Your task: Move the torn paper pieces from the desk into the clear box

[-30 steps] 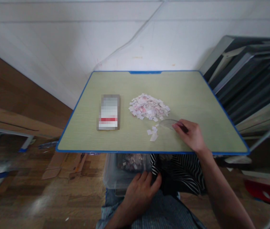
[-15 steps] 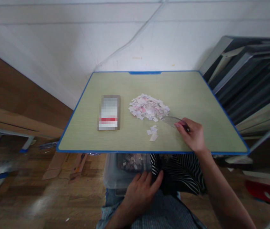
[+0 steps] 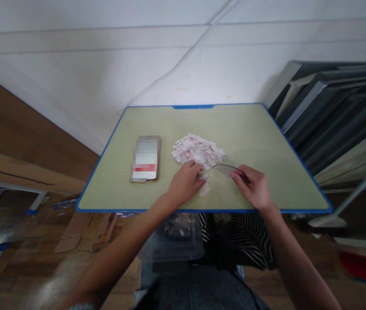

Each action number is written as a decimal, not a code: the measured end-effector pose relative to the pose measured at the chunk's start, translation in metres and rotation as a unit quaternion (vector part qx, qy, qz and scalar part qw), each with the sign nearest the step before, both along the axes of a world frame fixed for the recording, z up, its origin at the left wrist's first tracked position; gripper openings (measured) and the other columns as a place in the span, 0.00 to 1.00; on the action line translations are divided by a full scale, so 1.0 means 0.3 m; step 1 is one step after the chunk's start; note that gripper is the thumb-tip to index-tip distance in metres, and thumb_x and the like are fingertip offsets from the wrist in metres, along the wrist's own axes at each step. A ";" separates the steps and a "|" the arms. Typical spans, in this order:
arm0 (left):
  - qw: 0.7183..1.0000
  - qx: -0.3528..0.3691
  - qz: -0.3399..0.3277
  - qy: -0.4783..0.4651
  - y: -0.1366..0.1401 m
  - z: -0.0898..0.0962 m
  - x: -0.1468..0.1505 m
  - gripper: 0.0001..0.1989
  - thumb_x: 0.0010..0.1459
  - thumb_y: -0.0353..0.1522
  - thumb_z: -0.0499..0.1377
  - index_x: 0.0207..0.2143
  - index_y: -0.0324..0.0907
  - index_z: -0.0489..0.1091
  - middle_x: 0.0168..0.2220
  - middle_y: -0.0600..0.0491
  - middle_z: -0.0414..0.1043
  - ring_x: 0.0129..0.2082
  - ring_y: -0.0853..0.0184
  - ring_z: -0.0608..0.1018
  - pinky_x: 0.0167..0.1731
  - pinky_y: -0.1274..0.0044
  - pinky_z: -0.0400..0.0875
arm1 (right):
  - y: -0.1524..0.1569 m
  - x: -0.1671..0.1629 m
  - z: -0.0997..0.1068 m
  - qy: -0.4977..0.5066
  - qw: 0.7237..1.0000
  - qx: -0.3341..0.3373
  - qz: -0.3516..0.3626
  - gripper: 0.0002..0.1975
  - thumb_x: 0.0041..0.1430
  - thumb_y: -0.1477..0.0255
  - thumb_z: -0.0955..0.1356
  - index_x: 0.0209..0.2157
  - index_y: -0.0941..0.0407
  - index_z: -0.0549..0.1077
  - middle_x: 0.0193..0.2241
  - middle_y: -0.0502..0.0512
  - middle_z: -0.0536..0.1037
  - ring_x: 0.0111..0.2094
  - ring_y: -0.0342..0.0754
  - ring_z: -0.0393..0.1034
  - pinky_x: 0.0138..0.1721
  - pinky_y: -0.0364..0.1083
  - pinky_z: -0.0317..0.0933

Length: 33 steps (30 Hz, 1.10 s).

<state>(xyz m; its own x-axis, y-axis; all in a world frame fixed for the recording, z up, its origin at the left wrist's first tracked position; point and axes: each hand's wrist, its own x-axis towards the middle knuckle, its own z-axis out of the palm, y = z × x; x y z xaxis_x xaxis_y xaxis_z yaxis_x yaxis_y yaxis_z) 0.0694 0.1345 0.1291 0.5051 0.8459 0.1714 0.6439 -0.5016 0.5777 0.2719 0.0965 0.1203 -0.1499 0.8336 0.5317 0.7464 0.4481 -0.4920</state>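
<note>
A flat, tapering, greyish tool with a dark end (image 3: 224,169) is gripped in my right hand (image 3: 254,186); its exact kind is unclear. The tip of it reaches the near right edge of a heap of small white and pinkish paper pieces (image 3: 195,148). My left hand (image 3: 186,181) is over the table just in front of the heap, thumb and fingers apart. Beside its fingertips lie a few separate paper pieces (image 3: 204,188), partly covered by the hand. Whether the fingers touch them I cannot tell.
A phone-like slab (image 3: 145,159), its face blurred out, lies left of the heap on the blue-edged table (image 3: 250,129). Below the front edge sits a clear plastic tub (image 3: 183,249) holding small pieces. Dark panels (image 3: 338,99) lean at the right; a wall stands behind.
My left hand has risen from my lap to the loose pieces on the table. My right hand still holds the tool by the heap. The view has tilted slightly.
</note>
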 end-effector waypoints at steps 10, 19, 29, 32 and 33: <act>0.997 -0.061 -0.011 -0.054 0.072 -0.031 0.042 0.03 0.47 0.24 0.58 0.24 0.37 0.65 0.25 0.56 0.63 0.27 0.70 0.65 0.28 0.79 0.58 | 0.009 0.003 -0.001 0.001 1.000 -0.011 0.005 0.10 0.56 0.72 0.62 0.22 0.57 0.62 0.17 0.48 0.62 0.19 0.39 0.57 0.21 0.40 0.52; 0.981 -0.138 0.014 -0.134 0.083 -0.012 0.015 0.04 0.47 0.23 0.56 0.22 0.36 0.64 0.20 0.59 0.63 0.22 0.74 0.65 0.23 0.82 0.58 | 0.008 0.000 0.008 0.006 1.000 -0.014 0.004 0.11 0.56 0.71 0.62 0.21 0.57 0.61 0.16 0.47 0.61 0.18 0.39 0.56 0.19 0.40 0.51; 0.973 -0.159 0.030 -0.164 0.072 0.007 0.005 0.03 0.44 0.23 0.56 0.20 0.36 0.65 0.18 0.58 0.63 0.20 0.74 0.65 0.21 0.82 0.58 | 0.007 0.000 0.010 0.006 1.000 -0.015 0.000 0.11 0.56 0.71 0.62 0.21 0.56 0.62 0.16 0.47 0.62 0.17 0.39 0.56 0.19 0.41 0.50; 0.972 -0.157 0.041 -0.172 0.072 0.006 -0.011 0.04 0.43 0.24 0.57 0.19 0.36 0.64 0.18 0.58 0.64 0.20 0.74 0.66 0.21 0.81 0.59 | 0.008 -0.001 0.009 0.007 1.000 -0.016 -0.001 0.11 0.56 0.70 0.62 0.21 0.56 0.62 0.16 0.47 0.62 0.17 0.39 0.55 0.18 0.41 0.50; 0.971 -0.156 0.044 -0.175 0.071 0.005 -0.018 0.04 0.42 0.24 0.58 0.20 0.36 0.64 0.19 0.58 0.64 0.20 0.74 0.66 0.21 0.81 0.59 | 0.008 -0.001 0.008 0.007 1.000 -0.016 -0.001 0.11 0.56 0.71 0.62 0.21 0.56 0.62 0.16 0.47 0.62 0.17 0.39 0.55 0.18 0.41 0.50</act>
